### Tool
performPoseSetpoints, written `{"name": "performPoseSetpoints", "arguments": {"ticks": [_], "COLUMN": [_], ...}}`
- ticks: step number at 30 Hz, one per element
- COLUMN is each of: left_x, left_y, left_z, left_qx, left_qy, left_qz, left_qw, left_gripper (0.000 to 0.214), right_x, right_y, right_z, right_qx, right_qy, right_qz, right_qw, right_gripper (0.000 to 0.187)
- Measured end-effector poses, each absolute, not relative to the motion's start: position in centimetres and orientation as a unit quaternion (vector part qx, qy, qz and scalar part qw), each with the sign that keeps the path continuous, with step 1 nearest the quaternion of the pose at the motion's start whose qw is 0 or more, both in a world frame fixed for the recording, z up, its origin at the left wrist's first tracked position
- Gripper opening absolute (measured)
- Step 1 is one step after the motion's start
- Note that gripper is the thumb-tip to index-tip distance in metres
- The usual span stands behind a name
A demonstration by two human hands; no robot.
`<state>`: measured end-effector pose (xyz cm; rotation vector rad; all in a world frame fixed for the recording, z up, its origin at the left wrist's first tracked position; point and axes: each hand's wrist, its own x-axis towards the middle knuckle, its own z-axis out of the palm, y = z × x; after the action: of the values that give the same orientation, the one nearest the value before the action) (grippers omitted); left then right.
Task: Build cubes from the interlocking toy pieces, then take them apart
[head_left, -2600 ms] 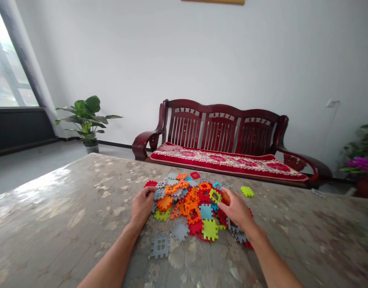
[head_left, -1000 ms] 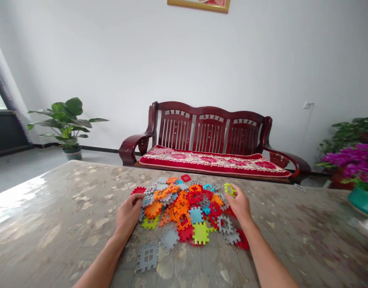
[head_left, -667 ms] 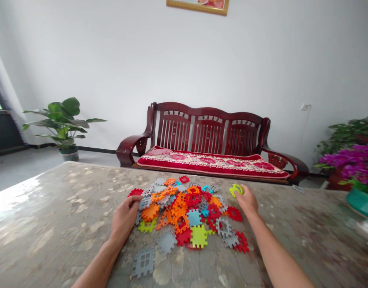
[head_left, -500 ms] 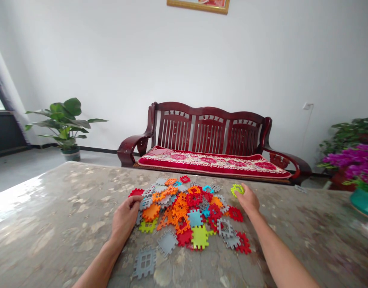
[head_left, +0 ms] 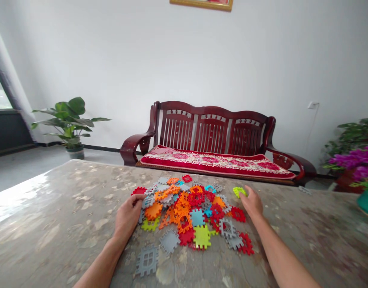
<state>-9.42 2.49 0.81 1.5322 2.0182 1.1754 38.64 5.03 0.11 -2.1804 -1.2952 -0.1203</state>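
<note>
A pile of toothed plastic building tiles in orange, red, grey, blue and lime green lies on the table; an orange tile (head_left: 154, 211) and a blue tile (head_left: 197, 217) show in it. At the pile's left edge is my left hand (head_left: 128, 214), its fingers curled closed against a grey tile (head_left: 148, 201); what lies between the fingertips is hidden. My right hand (head_left: 253, 203), right of the pile, pinches a lime green tile (head_left: 239, 192) with an opening in its middle. In front lie a grey window tile (head_left: 147, 260) and a plain grey tile (head_left: 170, 241).
The table (head_left: 66, 224) has a patterned, glossy cover. Beyond it stands a dark red wooden bench (head_left: 212, 130) with a red floral cushion (head_left: 216, 161). A teal pot of purple flowers (head_left: 359, 164) is at the right. A single grey tile (head_left: 305, 190) lies far right.
The view has shifted slightly. The lime green tile in my right hand has tilted flatter. My left hand stays at the pile's left edge.
</note>
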Motion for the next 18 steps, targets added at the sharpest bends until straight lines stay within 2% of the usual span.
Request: {"name": "performPoseSetpoints", "arguments": {"ticks": [5,9,12,18], "left_x": [-9.5,-9.6,-9.4,-9.1], "left_y": [2.7,2.7,2.6,2.5], "left_z": [0.5,0.4,0.7,1.0], "left_qx": [0.541,0.543,0.538,0.537], "left_qy": [0.711,0.709,0.713,0.702], "left_qz": [0.415,0.416,0.415,0.435], "left_qw": [0.174,0.169,0.17,0.17], "left_gripper": [0.028,0.028,0.028,0.028], "right_x": [36.5,33.0,29.9,24.2], "right_y": [3.4,2.0,0.7,-2.3], "right_z": [-0.1,0.7,2.0,4.7], "right_qx": [-0.729,-0.632,-0.569,-0.463], "right_qy": [-0.535,-0.611,-0.675,-0.794], "right_qz": [-0.07,-0.05,-0.038,-0.021], "right_qw": [0.42,0.473,0.468,0.394], "right_gripper": [0.045,0.033,0.025,0.017]}}
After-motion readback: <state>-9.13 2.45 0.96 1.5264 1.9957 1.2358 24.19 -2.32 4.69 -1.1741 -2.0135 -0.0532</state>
